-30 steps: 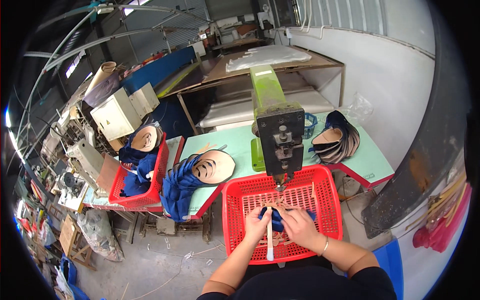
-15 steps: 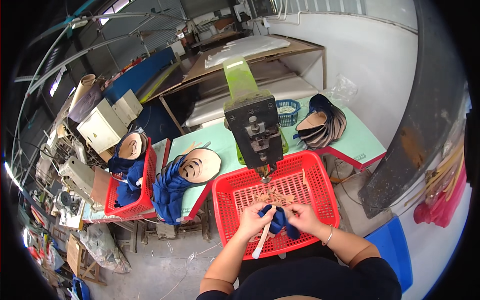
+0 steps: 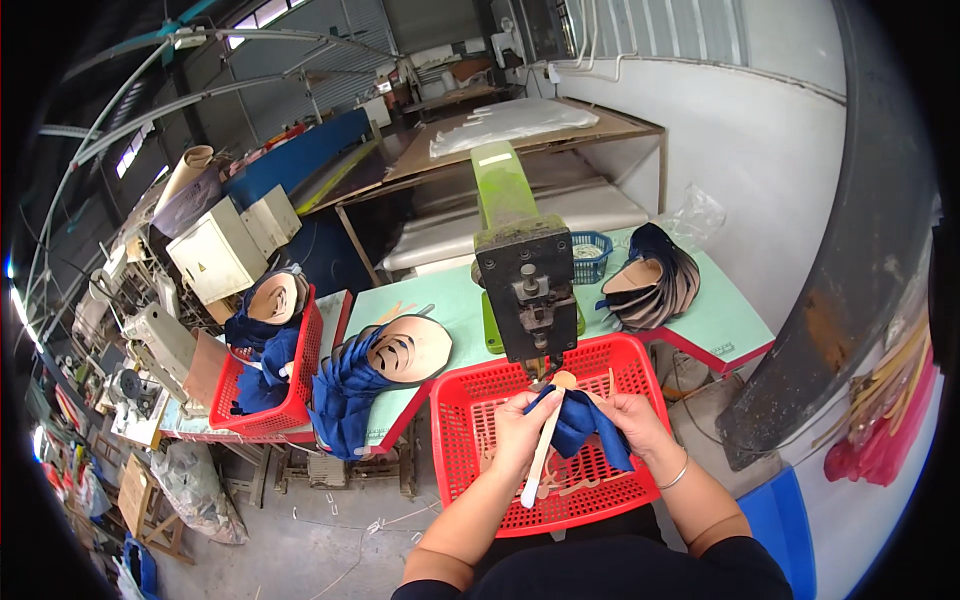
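Observation:
My left hand (image 3: 518,432) is closed on the left side of a blue fabric shoe upper (image 3: 582,425). The same hand pins a pale, flat-looking stick (image 3: 541,455) with a white end, which points down toward me. My right hand (image 3: 632,420) pinches the upper's right side. The piece is spread between both hands, a beige patch (image 3: 566,380) showing at its top. It is held over a red plastic basket (image 3: 455,470) with beige scraps inside, just below the black head of a green-armed machine (image 3: 525,290).
On the green tabletop (image 3: 455,295) lie stacked blue-and-beige uppers (image 3: 410,350), another stack (image 3: 655,280) and a small blue basket (image 3: 590,262). A second red basket (image 3: 300,390) holds blue pieces at left. A dark pillar (image 3: 815,300) and blue bin (image 3: 775,535) stand at right.
Both hands have lifted the upper slightly up and right, closer to the machine head. The fabric is now more spread out. The whole view has shifted a little.

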Demonstrator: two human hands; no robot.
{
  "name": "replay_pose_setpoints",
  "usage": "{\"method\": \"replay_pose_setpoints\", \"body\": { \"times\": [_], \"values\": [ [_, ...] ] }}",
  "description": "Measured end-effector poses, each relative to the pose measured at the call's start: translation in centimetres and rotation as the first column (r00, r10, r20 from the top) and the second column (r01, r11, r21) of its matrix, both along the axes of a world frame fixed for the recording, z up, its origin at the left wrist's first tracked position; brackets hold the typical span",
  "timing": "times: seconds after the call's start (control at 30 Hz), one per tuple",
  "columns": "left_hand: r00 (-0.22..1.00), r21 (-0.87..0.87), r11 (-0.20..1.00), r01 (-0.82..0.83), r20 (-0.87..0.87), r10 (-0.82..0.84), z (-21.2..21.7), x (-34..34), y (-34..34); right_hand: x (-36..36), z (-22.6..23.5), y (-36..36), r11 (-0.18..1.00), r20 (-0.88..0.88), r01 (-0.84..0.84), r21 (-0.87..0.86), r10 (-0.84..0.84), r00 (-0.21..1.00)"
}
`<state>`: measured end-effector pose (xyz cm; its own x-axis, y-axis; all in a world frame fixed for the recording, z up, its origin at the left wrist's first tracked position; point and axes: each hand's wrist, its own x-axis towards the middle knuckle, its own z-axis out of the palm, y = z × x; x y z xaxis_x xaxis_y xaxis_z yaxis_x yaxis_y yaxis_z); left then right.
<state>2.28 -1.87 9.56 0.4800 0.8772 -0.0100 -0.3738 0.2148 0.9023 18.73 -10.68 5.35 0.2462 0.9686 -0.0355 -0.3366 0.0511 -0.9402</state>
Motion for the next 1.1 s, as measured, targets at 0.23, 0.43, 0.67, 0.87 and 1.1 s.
{"method": "replay_pose_setpoints", "body": {
  "times": [0.23,0.43,0.67,0.87,1.1],
  "values": [
    [0.998,-0.042,0.998,-0.053,-0.021,0.052,0.9,-0.2,-0.3,-0.1,2.7,-0.3,0.998,-0.040,-0.057,0.014,0.058,0.998],
    [0.996,-0.075,0.995,-0.070,0.048,0.074,1.1,-0.2,-0.7,0.6,4.2,-0.1,0.995,0.062,-0.096,0.000,0.096,0.993],
    [0.975,-0.148,0.989,0.005,0.219,0.028,-0.5,-0.1,-0.2,2.4,6.2,1.3,0.983,0.156,-0.163,-0.087,0.175,0.972],
    [0.964,-0.253,0.965,0.071,0.265,-0.001,-0.5,0.2,-0.3,3.6,8.7,3.2,0.955,0.111,-0.283,-0.089,0.292,0.950],
    [0.953,-0.276,0.959,0.066,0.303,0.022,-0.1,-0.2,-0.6,2.6,10.9,3.6,0.931,0.068,-0.304,-0.203,0.324,0.944]
  ]
}}
